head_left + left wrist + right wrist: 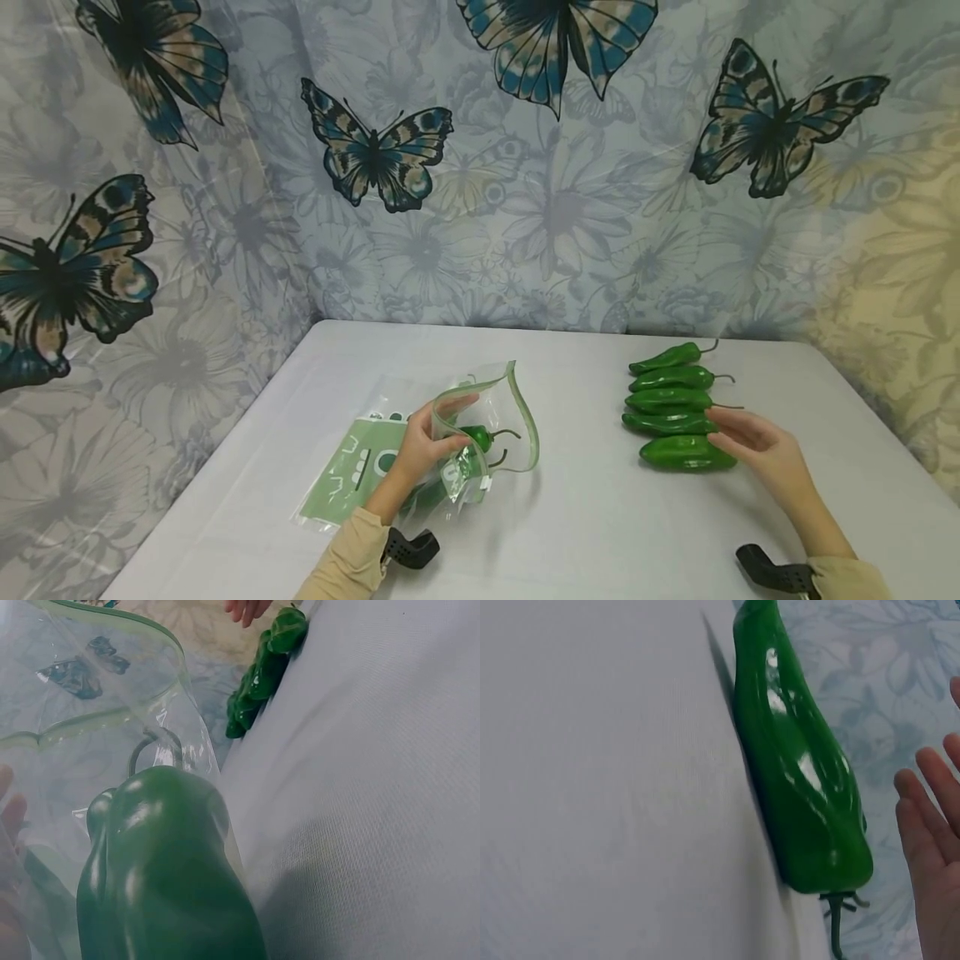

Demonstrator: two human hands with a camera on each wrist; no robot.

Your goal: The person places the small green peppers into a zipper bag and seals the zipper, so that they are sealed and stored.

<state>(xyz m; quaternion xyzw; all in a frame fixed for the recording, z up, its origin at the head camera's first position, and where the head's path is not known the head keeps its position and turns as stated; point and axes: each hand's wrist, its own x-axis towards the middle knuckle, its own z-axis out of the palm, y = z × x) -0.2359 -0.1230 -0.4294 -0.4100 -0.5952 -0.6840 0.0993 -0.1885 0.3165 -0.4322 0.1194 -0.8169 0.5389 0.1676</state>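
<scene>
My left hand (423,446) grips the side of a clear bag (525,408) with a green-edged mouth, which stands open toward the right. Inside lie green peppers (165,855), their stems pointing toward the mouth. At the right, several long green peppers (671,400) lie in a row on the table, stems to the right. My right hand (765,450) hovers at the stem end of the nearest pepper (802,772). In the right wrist view its fingers are extended and apart from that pepper, with nothing held.
Flat green-printed clear bags (352,467) with a cartoon face lie on the white table (577,533), left of and partly under my left hand. Butterfly-patterned cloth (562,225) hangs behind the table and along its left side.
</scene>
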